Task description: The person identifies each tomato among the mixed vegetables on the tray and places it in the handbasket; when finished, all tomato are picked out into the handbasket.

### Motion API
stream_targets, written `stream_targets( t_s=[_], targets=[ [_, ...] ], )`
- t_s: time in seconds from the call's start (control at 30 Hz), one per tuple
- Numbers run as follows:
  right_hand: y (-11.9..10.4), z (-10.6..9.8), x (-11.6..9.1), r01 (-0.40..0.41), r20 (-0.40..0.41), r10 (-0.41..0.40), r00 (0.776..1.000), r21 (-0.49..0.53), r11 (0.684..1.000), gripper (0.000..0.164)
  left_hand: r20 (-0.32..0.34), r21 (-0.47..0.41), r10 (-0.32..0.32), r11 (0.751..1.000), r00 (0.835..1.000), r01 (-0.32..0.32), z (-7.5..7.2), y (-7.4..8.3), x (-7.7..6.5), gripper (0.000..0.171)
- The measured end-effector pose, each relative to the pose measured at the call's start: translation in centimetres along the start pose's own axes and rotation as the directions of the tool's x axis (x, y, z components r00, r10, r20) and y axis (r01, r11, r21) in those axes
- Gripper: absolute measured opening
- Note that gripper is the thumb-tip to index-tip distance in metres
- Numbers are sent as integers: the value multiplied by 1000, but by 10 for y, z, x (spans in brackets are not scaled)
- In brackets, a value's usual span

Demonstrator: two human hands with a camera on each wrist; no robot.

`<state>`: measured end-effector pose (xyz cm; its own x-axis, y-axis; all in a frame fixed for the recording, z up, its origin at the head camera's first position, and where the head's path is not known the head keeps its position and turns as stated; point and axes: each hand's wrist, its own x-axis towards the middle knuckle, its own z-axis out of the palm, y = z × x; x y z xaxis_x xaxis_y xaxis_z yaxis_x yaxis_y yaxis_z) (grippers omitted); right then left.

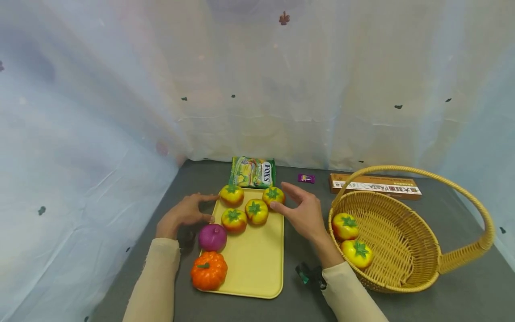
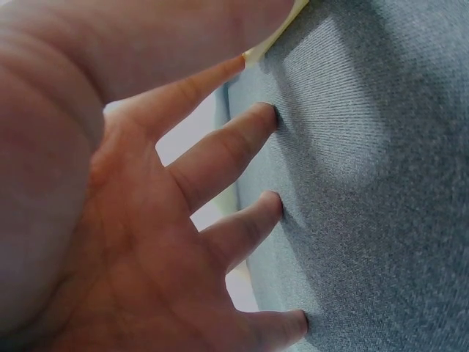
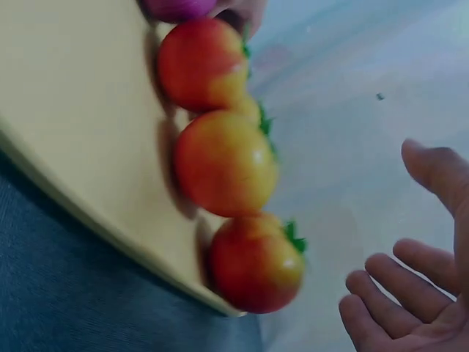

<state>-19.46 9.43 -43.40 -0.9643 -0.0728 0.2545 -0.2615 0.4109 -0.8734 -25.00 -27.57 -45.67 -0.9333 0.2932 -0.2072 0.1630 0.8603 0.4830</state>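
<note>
Several yellow-and-red toy persimmons with green leaves lie at the far half of a yellow tray. A purple toy onion and an orange toy pumpkin sit along its left side. My left hand is at the tray's left edge, near the far-left persimmon; in the left wrist view its spread fingertips rest on the grey cloth. By the far-right persimmon is my right hand, thumb and fingers apart. The right wrist view shows a gap between that hand and the end persimmon.
On the right stands a wicker basket with a tall handle and two persimmons inside. Behind the tray lie a green snack bag, a small purple packet and a pasta box. A pale curtain hangs behind.
</note>
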Motion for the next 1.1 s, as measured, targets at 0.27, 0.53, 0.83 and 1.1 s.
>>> stream_targets(
  t_s=[0.27,0.53,0.83,1.1],
  targets=[
    [22,18,16,-69,-31,66,997,-109,992,63,3,-6,-11,1000,1000,11,-1,0,0,74],
    [38,34,25,-98,-47,91,995,-162,982,63,12,-8,-26,1000,1000,26,-1,0,0,74],
    [38,33,17,-122,-77,114,990,-99,988,61,7,-7,-21,1000,1000,21,1,0,1,74],
    [7,2,-7,2,-28,-3,1000,-28,1000,61,5,0,-12,1000,1000,12,1,-1,2,75]
  ],
)
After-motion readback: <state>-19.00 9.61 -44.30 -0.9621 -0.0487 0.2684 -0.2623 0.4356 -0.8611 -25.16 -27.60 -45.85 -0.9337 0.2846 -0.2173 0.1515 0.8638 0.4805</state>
